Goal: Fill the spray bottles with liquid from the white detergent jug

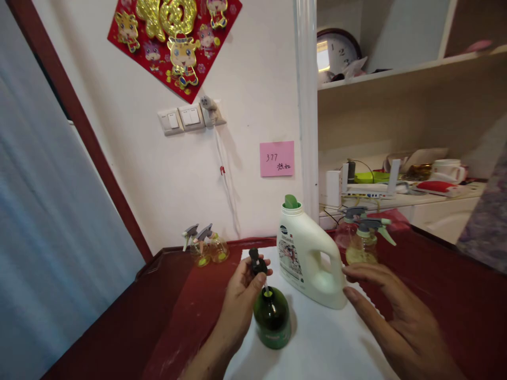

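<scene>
My left hand (pixel 244 287) grips a black pump head (pixel 259 265) between thumb and fingers. Its pale tube reaches down into the open neck of a dark green pump bottle (pixel 273 319), which stands upright on a white sheet (pixel 317 338). Behind it to the right is a large pale green detergent jug (pixel 309 248) with a handle and a green spout showing at its uncapped mouth. My right hand (pixel 390 309) is open beside the jug's handle end, its fingers apart and holding nothing; whether a fingertip touches the jug I cannot tell.
Several spray bottles stand around: yellowish ones (pixel 209 250) at the back left, and a clear one (pixel 362 248) with a pink one (pixel 345 232) behind the right hand. A white router (pixel 368 189) sits on the shelf. A cord (pixel 225 179) hangs down the wall.
</scene>
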A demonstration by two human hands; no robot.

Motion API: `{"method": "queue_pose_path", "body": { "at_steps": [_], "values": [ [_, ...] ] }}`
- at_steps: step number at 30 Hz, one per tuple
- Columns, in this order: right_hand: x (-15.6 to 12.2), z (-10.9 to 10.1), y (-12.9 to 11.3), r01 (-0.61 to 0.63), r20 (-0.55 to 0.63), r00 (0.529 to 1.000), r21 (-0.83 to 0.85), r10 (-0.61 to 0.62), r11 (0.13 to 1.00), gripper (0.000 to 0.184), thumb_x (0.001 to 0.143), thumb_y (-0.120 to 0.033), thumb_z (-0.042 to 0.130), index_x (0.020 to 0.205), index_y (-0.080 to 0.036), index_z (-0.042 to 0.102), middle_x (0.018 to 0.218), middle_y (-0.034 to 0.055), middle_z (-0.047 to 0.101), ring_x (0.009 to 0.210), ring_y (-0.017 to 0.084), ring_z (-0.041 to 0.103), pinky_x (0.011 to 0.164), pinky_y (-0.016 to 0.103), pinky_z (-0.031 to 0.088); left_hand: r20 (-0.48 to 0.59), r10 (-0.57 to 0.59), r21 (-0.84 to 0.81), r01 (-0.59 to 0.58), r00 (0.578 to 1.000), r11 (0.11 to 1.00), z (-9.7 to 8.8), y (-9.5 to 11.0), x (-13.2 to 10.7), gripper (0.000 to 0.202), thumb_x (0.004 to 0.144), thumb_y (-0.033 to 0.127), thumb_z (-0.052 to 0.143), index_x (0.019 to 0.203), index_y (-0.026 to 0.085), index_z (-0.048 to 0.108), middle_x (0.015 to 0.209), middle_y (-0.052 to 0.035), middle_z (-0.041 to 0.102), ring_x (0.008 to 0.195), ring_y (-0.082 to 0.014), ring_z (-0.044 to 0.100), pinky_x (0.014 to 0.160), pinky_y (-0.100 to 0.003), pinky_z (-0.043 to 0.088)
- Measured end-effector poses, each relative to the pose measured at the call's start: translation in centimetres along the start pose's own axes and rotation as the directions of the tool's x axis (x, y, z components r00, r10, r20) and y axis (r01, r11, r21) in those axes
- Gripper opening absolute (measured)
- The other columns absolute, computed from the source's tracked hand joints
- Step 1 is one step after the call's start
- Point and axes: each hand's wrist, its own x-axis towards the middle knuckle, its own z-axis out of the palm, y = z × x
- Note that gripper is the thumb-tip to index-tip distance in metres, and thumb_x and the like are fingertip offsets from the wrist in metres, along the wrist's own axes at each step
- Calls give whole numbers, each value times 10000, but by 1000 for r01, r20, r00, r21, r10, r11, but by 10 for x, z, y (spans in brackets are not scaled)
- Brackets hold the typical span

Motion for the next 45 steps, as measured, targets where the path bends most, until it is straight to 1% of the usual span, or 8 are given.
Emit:
{"method": "queue_pose_path", "body": {
  "at_steps": [7, 14, 17, 21, 25, 29, 40, 45],
  "values": [
    [3, 18, -18, 153, 158, 974, 67, -162, 986, 148, 942, -338, 618, 1086, -327, 653, 991, 3, 744, 895, 198, 738, 749, 300, 621, 48, -56, 63, 53, 997, 997, -2, -36, -10, 451, 792, 472, 779, 1142, 211, 666, 1223, -127, 741, 1213, -315, 636, 1040, -433, 475],
    [19, 45, -31, 59, 471, 874, 148, -122, 987, 306, 955, -264, 546, 1256, -262, 599, 1216, 88, 692, 1152, 248, 658, 971, 452, 574, 73, -48, 156, 36, 996, 987, -5, -49, -14, 433, 844, 462, 703, 1186, 201, 651, 1131, -91, 735, 1179, -314, 624, 1013, -424, 466],
    [36, 55, -38, 81, 610, 774, 167, -168, 983, 554, 886, -121, 539, 1425, -244, 514, 1474, 116, 558, 1388, 250, 502, 1164, 522, 427, 75, -43, 149, 32, 996, 988, -5, -53, -17, 432, 852, 463, 698, 1194, 203, 655, 1093, -79, 734, 1185, -317, 619, 1000, -418, 477],
    [61, 68, -47, 83, 790, 594, 127, -151, 988, 801, 748, 14, 589, 1497, -239, 462, 1612, 103, 426, 1493, 238, 372, 1238, 503, 316, 65, -37, 74, 32, 997, 997, -6, -62, -22, 477, 826, 406, 723, 1250, 211, 622, 1215, -87, 712, 1177, -298, 623, 1034, -415, 470],
    [77, 80, -51, 108, 887, 430, 133, -167, 985, 858, 656, 70, 584, 1453, -243, 527, 1547, 114, 505, 1411, 257, 488, 1176, 454, 393, 30, -85, -30, 86, 996, 996, -7, -76, -26, 664, 716, 321, 795, 1321, 203, 550, 1359, -128, 642, 1293, -331, 566, 1129, -446, 408],
    [80, 92, -50, 200, 927, 317, 141, -200, 970, 645, 660, 54, 600, 1220, -246, 712, 1265, 70, 694, 1166, 228, 654, 1004, 352, 495, 51, -67, -5, 68, 996, 998, -6, -79, -30, 797, 617, 251, 832, 1355, 184, 539, 1427, -148, 588, 1368, -369, 492, 1187, -460, 343],
    [84, 109, -70, 444, 972, 210, -2, -102, 896, 311, 697, -46, 650, 934, -199, 781, 938, 89, 755, 839, 257, 704, 704, 328, 459, 5, -61, 199, 59, 998, 978, -4, -71, -33, 760, 586, 142, 824, 1312, 195, 605, 1364, -121, 617, 1309, -373, 506, 1158, -437, 371],
    [85, 111, -80, 508, 976, 217, -117, 5, 853, 202, 753, -164, 702, 934, -188, 788, 936, 117, 776, 844, 281, 725, 668, 324, 453, 32, -36, 203, 29, 999, 979, -5, -76, -33, 724, 608, 172, 842, 1296, 189, 618, 1340, -115, 627, 1286, -363, 516, 1133, -413, 388]
  ]
}}
